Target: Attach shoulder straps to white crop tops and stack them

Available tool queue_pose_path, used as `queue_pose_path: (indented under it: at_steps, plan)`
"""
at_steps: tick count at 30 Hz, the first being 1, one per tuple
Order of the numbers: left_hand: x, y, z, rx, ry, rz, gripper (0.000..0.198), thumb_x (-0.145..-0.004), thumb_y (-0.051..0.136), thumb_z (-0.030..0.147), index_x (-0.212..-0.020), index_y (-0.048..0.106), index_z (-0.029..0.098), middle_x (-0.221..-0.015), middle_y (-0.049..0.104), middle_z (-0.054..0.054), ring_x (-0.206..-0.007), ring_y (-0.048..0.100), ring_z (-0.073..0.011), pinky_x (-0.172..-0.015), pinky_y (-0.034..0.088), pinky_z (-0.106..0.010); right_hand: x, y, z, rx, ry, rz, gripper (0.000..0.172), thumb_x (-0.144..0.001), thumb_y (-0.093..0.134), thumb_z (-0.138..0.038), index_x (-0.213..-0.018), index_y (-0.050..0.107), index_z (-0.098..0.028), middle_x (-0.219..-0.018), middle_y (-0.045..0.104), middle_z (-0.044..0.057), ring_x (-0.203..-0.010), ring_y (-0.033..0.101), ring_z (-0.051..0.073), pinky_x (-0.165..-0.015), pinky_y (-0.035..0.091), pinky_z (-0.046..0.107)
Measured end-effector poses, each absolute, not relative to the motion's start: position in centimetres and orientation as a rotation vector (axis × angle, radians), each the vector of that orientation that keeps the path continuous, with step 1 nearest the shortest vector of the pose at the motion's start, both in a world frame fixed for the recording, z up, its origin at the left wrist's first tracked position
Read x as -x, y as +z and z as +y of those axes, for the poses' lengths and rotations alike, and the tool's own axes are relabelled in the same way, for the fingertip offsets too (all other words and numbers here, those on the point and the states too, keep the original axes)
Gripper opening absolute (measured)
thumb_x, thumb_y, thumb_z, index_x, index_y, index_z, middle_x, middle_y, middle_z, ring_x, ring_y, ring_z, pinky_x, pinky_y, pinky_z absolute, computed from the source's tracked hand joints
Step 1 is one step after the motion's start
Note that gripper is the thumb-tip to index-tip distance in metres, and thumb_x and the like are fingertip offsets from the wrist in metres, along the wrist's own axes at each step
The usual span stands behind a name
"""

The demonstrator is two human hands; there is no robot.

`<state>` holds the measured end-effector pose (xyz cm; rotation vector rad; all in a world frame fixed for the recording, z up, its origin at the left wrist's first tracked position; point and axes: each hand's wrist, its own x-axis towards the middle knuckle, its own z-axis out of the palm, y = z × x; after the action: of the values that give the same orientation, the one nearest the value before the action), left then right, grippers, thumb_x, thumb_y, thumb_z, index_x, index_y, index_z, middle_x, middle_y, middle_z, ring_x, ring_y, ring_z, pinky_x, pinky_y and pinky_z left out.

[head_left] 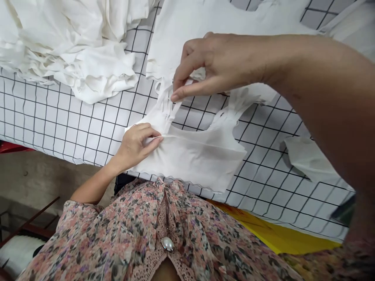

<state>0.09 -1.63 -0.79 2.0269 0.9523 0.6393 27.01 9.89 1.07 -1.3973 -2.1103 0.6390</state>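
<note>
Grid-ruled white covering is spread over the counter, with a concrete floor seen below its near edge, a red-barred rack at the lower left, and a yellow sheet under the nearer side. Near the middle of the counter, a white sleeveless top with a wavy lower hem is laid flat, its straps directed away from the wearer of the camera. A crease has been formed across the body of the top, just below the straps, and that crease is pinched by the left hand, the grip being closed between thumb and fingers at the fold. One strap is lifted and pinched by the right hand, which is reached across from the right; its grip is pressed together on the white fabric, while the other strap is left lying unheld. So far as can be judged, only this one top is being handled. A heap of white cloth is left bunched at the far left, a broad white panel lies along the far edge, and a smaller white piece rests at the right, none of them being touched. A floral blouse with a pearl button is seen below.
</note>
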Motion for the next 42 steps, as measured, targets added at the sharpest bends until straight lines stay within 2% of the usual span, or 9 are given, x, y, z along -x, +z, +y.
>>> queue_pose_path:
  at_steps: [6,11,16,21,27,32,36,39,42]
  plan:
    - [-0.2,-1.3,-1.2,-2.118,0.630,1.045,0.013,-0.105,0.066,0.025,-0.099,0.073,0.016,-0.087,0.073,-0.002,-0.081,0.068,-0.0140,-0.076,0.050,-0.027,-26.6,1.0,12.0,1.386,0.870,-2.233,0.084,-0.102,0.025,-0.059,-0.061,0.072,-0.003,-0.082,0.072,-0.001,-0.102,0.069,0.019,-0.082,0.048,0.042]
    - [0.3,-1.6,-2.1,-2.459,0.883,1.178,0.016,-0.102,0.070,0.025,-0.117,0.071,0.019,-0.102,0.073,-0.006,-0.099,0.070,-0.0217,-0.091,0.053,-0.039,-25.3,0.3,6.8,1.431,0.447,-2.301,0.029,-0.108,0.060,-0.032,-0.120,0.079,-0.015,-0.126,0.077,0.010,-0.119,0.067,0.026,-0.103,0.053,0.052]
    - [1.9,-1.7,-4.4,-2.651,0.582,0.837,0.050,-0.110,0.050,0.022,-0.160,0.045,0.015,-0.153,0.064,-0.018,-0.155,0.052,-0.0296,-0.130,0.041,-0.054,-21.9,-1.9,-5.2,1.300,0.323,-2.379,0.050,-0.116,0.033,-0.038,-0.157,0.052,-0.017,-0.161,0.059,0.013,-0.153,0.053,0.025,-0.132,0.033,0.062]
    - [5.8,-2.3,-4.8,-2.686,0.378,0.938,0.078,-0.109,0.057,0.047,-0.173,0.026,0.015,-0.172,0.042,-0.021,-0.167,0.030,-0.0367,-0.135,0.033,-0.060,-23.4,-3.8,-12.7,1.483,0.414,-2.408,0.090,-0.109,0.037,-0.065,-0.176,0.008,-0.012,-0.176,0.031,0.024,-0.164,0.033,0.039,-0.131,0.019,0.076]
    - [9.4,-2.1,-5.4,-2.675,0.587,0.721,0.041,-0.097,0.080,0.034,-0.135,0.069,0.028,-0.124,0.080,-0.008,-0.121,0.074,-0.0286,-0.099,0.063,-0.047,-28.6,-3.5,-19.9,1.562,-0.052,-2.150,0.070,-0.100,0.070,-0.048,-0.161,0.050,-0.021,-0.128,0.074,0.017,-0.117,0.070,0.036,-0.119,0.041,0.067]
    - [9.8,-1.9,-4.9,-2.573,0.541,0.699,0.008,-0.102,0.070,0.023,-0.108,0.074,0.025,-0.106,0.082,-0.008,-0.101,0.075,-0.0241,-0.087,0.062,-0.044,-29.5,-4.9,-22.9,1.569,-0.062,-2.050,0.046,-0.097,0.075,-0.037,-0.142,0.068,-0.027,-0.105,0.074,0.007,-0.100,0.068,0.026,-0.117,0.042,0.064]
    - [7.0,-1.0,-4.9,-2.584,0.458,0.761,0.027,-0.108,0.059,0.036,-0.130,0.068,0.024,-0.143,0.071,-0.013,-0.135,0.067,-0.0286,-0.112,0.057,-0.054,-26.3,-4.5,-20.8,1.643,-0.012,-2.046,0.065,-0.105,0.051,-0.059,-0.161,0.051,-0.025,-0.140,0.070,0.016,-0.131,0.064,0.037,-0.125,0.029,0.072]
    - [4.3,-1.5,-5.8,-2.651,0.394,0.756,0.060,-0.113,0.046,0.039,-0.168,0.035,0.021,-0.170,0.047,-0.017,-0.164,0.039,-0.0311,-0.133,0.036,-0.059,-23.1,-3.7,-19.0,1.821,0.203,-2.154,0.082,-0.108,0.033,-0.066,-0.175,0.020,-0.021,-0.174,0.038,0.019,-0.161,0.038,0.039,-0.131,0.019,0.072]
    - [3.8,-2.5,-6.5,-2.714,0.353,0.857,0.082,-0.109,0.054,0.049,-0.176,0.014,0.023,-0.178,0.030,-0.016,-0.170,0.022,-0.0348,-0.139,0.024,-0.060,-23.1,-3.9,-19.4,1.900,0.307,-2.212,0.088,-0.108,0.031,-0.065,-0.176,0.005,-0.014,-0.178,0.026,0.023,-0.166,0.030,0.038,-0.131,0.019,0.074]
